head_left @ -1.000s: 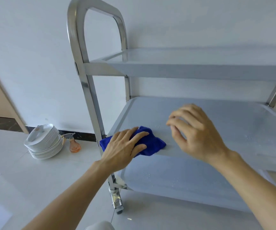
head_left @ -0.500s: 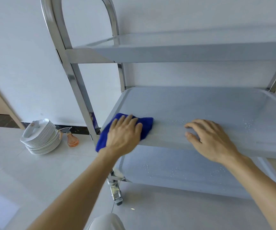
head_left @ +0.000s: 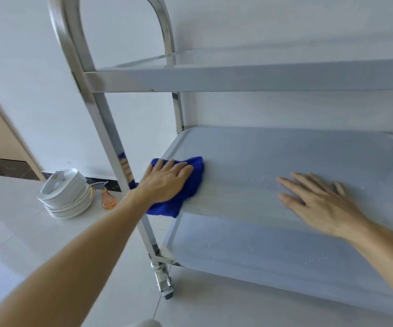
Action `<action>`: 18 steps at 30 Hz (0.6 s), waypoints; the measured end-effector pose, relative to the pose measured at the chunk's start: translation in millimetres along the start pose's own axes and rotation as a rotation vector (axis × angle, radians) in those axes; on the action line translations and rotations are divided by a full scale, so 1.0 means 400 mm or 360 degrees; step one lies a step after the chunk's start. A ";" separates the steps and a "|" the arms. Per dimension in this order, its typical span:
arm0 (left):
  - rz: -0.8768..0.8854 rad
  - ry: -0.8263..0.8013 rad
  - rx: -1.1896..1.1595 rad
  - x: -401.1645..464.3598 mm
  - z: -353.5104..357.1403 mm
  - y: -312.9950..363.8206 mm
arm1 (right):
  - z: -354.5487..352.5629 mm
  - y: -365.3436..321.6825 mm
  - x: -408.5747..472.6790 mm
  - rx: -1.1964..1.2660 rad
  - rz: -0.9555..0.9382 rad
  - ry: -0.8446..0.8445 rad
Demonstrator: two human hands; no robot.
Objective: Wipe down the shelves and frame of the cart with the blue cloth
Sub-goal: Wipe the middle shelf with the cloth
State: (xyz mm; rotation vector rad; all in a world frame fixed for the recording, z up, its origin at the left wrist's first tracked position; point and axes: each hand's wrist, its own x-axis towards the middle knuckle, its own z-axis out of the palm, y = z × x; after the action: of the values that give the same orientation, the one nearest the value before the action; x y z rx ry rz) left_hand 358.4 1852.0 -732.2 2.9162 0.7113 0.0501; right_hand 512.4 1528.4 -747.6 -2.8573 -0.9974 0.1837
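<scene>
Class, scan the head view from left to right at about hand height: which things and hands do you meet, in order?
Stack of white plates → orange spray bottle → steel cart post → left hand pressing the blue cloth → right hand flat on the middle shelf.

Soft, even daylight is filling the room, leaving the white wall [head_left: 37, 67] and the pale floor [head_left: 13, 244] looking bright with a cool, bluish cast. Shadows are staying faint. The steel upright [head_left: 110, 147] of the cart is catching glare and mirroring a bit of blue cloth [head_left: 190, 182] and fingers. Motion blur is smearing the upright and the top shelf edge [head_left: 261, 79]. The wide lens is bowing straight lines near the edges. Water droplets [head_left: 261, 181] on the middle shelf are glinting faintly
</scene>
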 end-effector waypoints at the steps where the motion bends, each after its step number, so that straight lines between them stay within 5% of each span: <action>1: -0.0129 0.0000 -0.0085 0.020 0.002 -0.013 | 0.002 -0.008 -0.003 -0.0001 -0.0003 0.0006; 5: -0.0332 0.0083 -0.0140 0.049 0.010 0.067 | -0.011 -0.006 -0.049 0.0024 -0.0037 0.0058; 12: 0.0280 0.0091 -0.0245 0.020 0.071 0.360 | -0.054 0.083 -0.037 -0.0006 -0.0076 0.0137; 18: 0.0388 0.0206 -0.0256 0.038 0.049 0.265 | -0.027 0.091 -0.029 -0.0050 0.0088 -0.0030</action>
State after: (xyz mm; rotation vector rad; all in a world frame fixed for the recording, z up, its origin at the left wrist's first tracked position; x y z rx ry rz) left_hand 421.6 1763.5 -736.5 2.8453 0.3460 0.3090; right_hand 527.2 1492.0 -741.1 -2.9188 -0.9332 0.2021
